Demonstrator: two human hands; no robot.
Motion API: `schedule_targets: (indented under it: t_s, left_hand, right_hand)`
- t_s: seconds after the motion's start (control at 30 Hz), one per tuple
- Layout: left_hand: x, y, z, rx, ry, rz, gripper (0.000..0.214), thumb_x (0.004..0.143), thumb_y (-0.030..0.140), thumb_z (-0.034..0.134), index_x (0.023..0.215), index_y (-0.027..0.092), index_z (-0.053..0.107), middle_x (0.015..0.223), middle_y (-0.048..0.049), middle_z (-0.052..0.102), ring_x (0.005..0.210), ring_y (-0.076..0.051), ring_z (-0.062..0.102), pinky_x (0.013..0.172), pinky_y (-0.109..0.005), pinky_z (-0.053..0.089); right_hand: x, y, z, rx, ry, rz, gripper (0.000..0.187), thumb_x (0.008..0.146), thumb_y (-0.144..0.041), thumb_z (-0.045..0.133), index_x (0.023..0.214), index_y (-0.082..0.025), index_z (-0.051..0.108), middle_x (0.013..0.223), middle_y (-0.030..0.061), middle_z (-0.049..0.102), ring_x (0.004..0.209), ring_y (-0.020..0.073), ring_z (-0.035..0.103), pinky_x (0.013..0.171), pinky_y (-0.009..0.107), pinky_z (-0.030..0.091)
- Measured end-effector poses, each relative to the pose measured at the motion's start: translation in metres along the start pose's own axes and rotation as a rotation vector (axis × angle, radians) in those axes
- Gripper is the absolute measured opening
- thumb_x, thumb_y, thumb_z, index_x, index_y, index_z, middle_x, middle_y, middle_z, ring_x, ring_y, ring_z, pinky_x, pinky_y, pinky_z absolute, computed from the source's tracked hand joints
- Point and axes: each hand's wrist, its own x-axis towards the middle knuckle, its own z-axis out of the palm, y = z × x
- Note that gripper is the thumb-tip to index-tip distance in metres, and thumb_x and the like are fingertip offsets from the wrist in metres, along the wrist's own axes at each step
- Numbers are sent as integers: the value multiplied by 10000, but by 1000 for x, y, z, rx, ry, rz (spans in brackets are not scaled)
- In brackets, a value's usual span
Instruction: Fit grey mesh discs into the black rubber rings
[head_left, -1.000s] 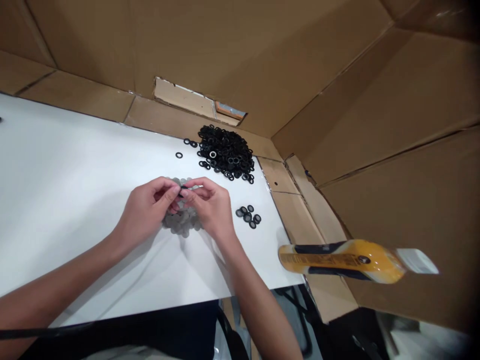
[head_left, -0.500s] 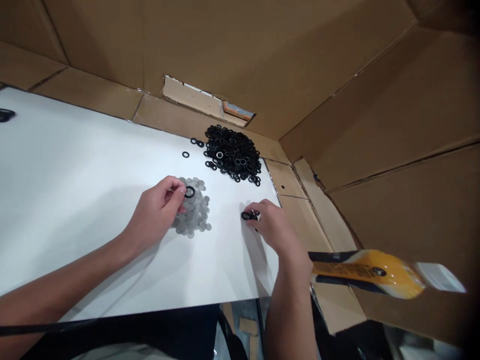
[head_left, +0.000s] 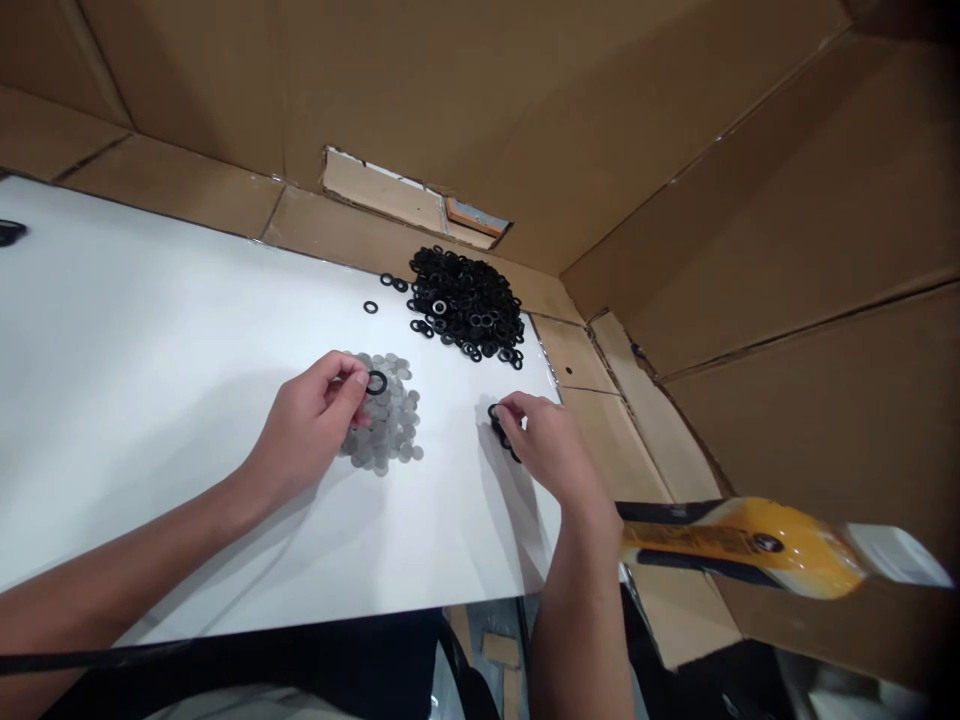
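Note:
My left hand (head_left: 307, 430) pinches a black rubber ring (head_left: 377, 383) between its fingertips, just above the edge of a heap of flat grey discs (head_left: 386, 425). My right hand (head_left: 547, 445) is over a small cluster of black rings (head_left: 496, 425), and its fingers touch them. Most of that cluster is hidden by those fingers, so I cannot tell if any ring is held. A larger heap of black rings (head_left: 466, 305) lies further back, with one pale-centred ring (head_left: 439, 307) in it.
The heaps lie on a white board (head_left: 187, 300) backed by cardboard walls (head_left: 420, 90). A few loose rings (head_left: 370, 307) sit left of the black heap. A yellow-and-black handled object (head_left: 739, 540) is at the right, past the board's edge.
Over the last second my hands have parted. My right hand has moved right from the grey discs to the small ring cluster. My left hand stays at the discs, with a ring now visible in its fingertips.

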Motion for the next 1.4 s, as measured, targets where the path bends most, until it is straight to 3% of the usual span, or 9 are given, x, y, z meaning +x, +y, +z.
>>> schedule_targets:
  t_s: [0.27, 0.53, 0.8, 0.9, 1.0, 1.07, 1.13, 1.4]
  left_hand:
    - [0, -1, 0, -24, -16, 9, 270, 1014, 478, 586, 901, 236, 625, 783, 5, 680, 703, -184, 679, 653, -306, 556]
    - [-2, 0, 0, -21, -27, -1, 271, 1024, 469, 578, 898, 233, 621, 804, 5, 658, 708, -175, 665, 656, -304, 549]
    - [0, -3, 1, -15, -37, -5, 289, 1009, 504, 609, 924, 231, 651, 789, 1, 708, 729, -194, 708, 697, -323, 577]
    - [1, -3, 2, -39, -22, -1, 277, 1009, 484, 617, 921, 225, 657, 819, 1, 732, 730, -188, 730, 723, -324, 596]
    - [2, -3, 4, -86, 1, -15, 242, 1012, 434, 620, 907, 217, 638, 862, 3, 747, 687, -160, 731, 696, -299, 597]
    - [3, -2, 5, -111, 11, -40, 225, 1013, 412, 620, 903, 216, 623, 854, 8, 751, 656, -145, 726, 670, -280, 590]
    - [4, -2, 6, -129, 11, -58, 224, 1013, 412, 624, 905, 216, 617, 845, 13, 749, 642, -135, 722, 652, -265, 584]
    - [3, 0, 6, -128, -31, -74, 192, 1025, 385, 610, 923, 223, 623, 827, 31, 737, 678, -131, 729, 677, -255, 588]
  right_hand:
    - [-2, -7, 14, -154, 59, -44, 268, 992, -175, 570, 830, -198, 781, 863, 111, 807, 828, 274, 652, 863, 428, 362]
    - [-3, -12, 14, -211, 58, -84, 289, 1002, -150, 583, 821, -204, 801, 854, 90, 802, 871, 283, 628, 849, 427, 347]
    - [-9, -14, 10, -198, 54, -98, 282, 987, -127, 592, 813, -183, 807, 848, 134, 808, 899, 324, 634, 855, 458, 369]
    - [-5, -27, 3, -144, 48, -114, 245, 983, -116, 590, 904, -155, 819, 888, 165, 805, 943, 347, 645, 866, 466, 397]
    - [5, -52, -3, -11, -23, -234, 199, 986, -142, 630, 1048, -204, 808, 1040, 111, 815, 975, 280, 681, 904, 402, 443]
    - [14, -69, -4, 87, -138, -349, 180, 962, -137, 674, 992, -259, 803, 1019, 26, 818, 886, 197, 702, 820, 303, 467]
    - [22, -81, -3, 140, -208, -402, 169, 922, -108, 716, 929, -261, 788, 942, -3, 807, 811, 179, 690, 731, 275, 442]
    - [34, -81, 2, 267, -279, -363, 164, 894, -73, 713, 827, -220, 684, 866, -2, 716, 710, 157, 584, 658, 270, 370]
